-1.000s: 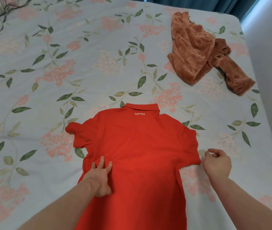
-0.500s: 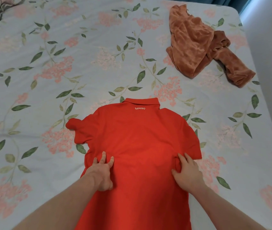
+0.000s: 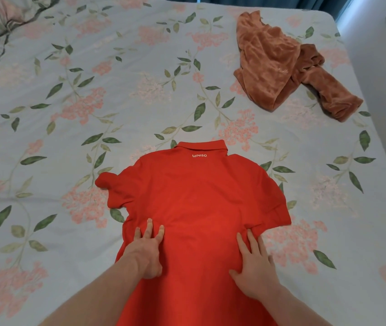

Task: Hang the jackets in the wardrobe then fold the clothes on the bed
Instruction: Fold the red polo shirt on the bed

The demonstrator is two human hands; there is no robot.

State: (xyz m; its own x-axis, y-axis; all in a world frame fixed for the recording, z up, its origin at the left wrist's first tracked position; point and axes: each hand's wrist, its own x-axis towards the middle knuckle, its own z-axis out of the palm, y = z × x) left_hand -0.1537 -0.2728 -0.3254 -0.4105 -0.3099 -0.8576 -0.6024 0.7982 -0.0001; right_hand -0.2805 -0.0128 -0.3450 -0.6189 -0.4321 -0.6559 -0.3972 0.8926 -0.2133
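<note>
Bed (image 3: 140, 95): floral sheet, pale blue with pink blossom and green leaves; fills the view and bears all items below.

Red polo shirt (image 3: 199, 201): near centre, back side up, collar at the far end with white lettering under it, hem running off the near edge. Left sleeve bunched; right sleeve lies out flat with a crease at the armpit. Not yet folded.

Brown velvet garment (image 3: 279, 64): far right, crumpled heap, one sleeve trailing toward the right edge. Well apart from the shirt; untouched.

Left hand (image 3: 147, 250): flat on the shirt's left side, fingers straight and spread, pressing, gripping nothing.

Right hand (image 3: 255, 262): flat on the shirt's right side just under the sleeve, fingers straight, gripping nothing.

Change: a second ago the right hand was off the shirt, curled beside the sleeve edge; it now lies on the cloth, matching the left. Judgement: shirt is smoothed and pinned, folding of its sides can begin; no jackets in view.
</note>
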